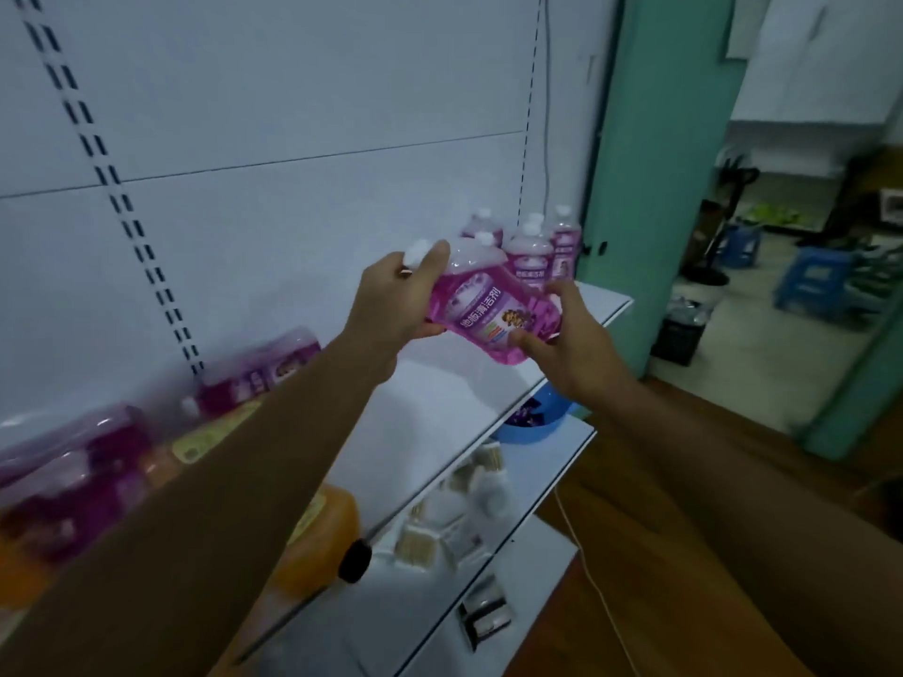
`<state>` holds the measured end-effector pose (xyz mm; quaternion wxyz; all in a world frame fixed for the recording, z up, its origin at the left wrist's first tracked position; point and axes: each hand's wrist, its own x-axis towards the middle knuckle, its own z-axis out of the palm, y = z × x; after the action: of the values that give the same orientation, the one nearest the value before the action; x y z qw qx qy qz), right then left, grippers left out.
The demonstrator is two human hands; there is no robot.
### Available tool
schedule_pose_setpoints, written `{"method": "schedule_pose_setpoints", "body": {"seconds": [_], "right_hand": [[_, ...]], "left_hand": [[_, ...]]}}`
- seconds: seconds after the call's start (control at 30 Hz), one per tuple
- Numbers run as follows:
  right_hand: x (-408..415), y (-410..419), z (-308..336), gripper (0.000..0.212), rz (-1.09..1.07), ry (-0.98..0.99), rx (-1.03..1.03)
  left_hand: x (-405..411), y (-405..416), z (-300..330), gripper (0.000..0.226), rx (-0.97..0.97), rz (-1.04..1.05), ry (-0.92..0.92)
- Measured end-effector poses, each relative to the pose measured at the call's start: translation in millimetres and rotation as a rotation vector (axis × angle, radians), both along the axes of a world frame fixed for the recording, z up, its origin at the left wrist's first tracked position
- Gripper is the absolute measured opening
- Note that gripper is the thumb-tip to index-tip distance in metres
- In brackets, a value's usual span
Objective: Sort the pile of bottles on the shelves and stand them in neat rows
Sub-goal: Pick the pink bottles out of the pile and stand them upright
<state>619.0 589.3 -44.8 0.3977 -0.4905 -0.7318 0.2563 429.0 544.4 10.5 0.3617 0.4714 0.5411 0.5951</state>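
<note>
Both hands (397, 305) (567, 334) around tilted purple bottle (481, 305) above shelf (454, 388)

A white top shelf (593, 305) is seen beneath the fingers (530, 342) of the right hand. Upright purple bottles (530, 254) are stood on it just beyond the fingertips, at its far end. Purple and orange bottles (73, 461) are piled lying down, well behind the fingers.

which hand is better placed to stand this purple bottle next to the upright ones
Right. The right hand holds the held bottle at its base, nearest the standing bottles; the left hand grips the neck, farther away.
</note>
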Motion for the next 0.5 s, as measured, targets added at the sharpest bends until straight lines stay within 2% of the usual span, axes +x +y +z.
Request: {"method": "schedule_pose_setpoints", "body": {"seconds": [0.07,0.13,0.2,0.33,0.5], "right_hand": [[-0.5,31.8,-7.8,0.068,0.006,0.003,-0.065],[-1.0,59.2,-14.4,0.059,0.016,0.033,-0.128],[-0.4,83.2,-21.1,0.051,0.010,0.066,-0.164],[3.3,119.0,-37.6,0.049,0.024,0.010,-0.156],[11.5,163.0,-60.2,0.047,0.022,-0.146,-0.122]], "left_hand": [[-0.1,31.7,-2.1,0.034,0.017,-0.057,0.087],[0.4,57.0,-5.7,0.033,0.045,-0.120,0.167],[1.0,79.6,-13.1,0.043,0.081,-0.168,0.251],[4.0,120.6,-33.8,0.060,0.139,-0.144,0.414],[23.4,158.7,-54.8,0.068,0.075,-0.043,0.613]]}}
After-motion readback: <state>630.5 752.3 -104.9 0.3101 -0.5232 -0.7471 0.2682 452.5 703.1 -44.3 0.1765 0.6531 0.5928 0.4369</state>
